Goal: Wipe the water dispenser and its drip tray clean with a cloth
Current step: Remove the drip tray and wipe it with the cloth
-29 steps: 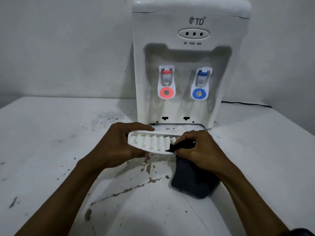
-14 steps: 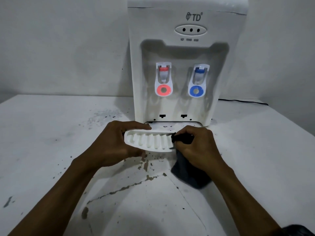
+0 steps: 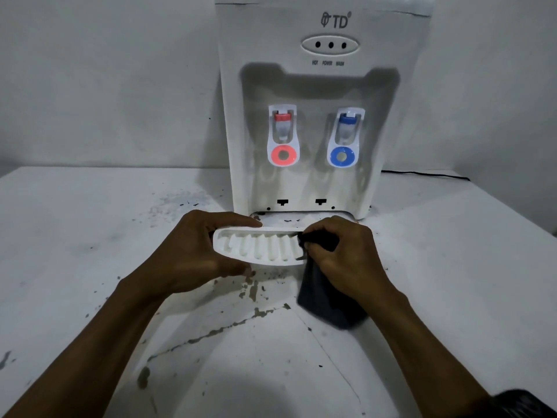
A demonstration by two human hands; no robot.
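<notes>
A white tabletop water dispenser [image 3: 316,86] stands at the back of the table, with a red tap [image 3: 282,137] and a blue tap [image 3: 346,138]. Just in front of its base, my left hand [image 3: 193,254] grips the left end of the white ribbed drip tray [image 3: 259,247], thumb over its far rim. My right hand [image 3: 340,254] holds a dark cloth [image 3: 325,303] and presses it into the tray's right end. The rest of the cloth hangs down below my hand. The tray's right end is hidden by the cloth and fingers.
The white table [image 3: 90,236] has chipped, flaking paint and dark specks around the tray. A black cable [image 3: 428,174] runs along the table to the right behind the dispenser. A plain grey wall stands close behind.
The view has shifted slightly. My right hand with the cloth has worked a little along the tray's right end; my left hand keeps its hold on the tray.
</notes>
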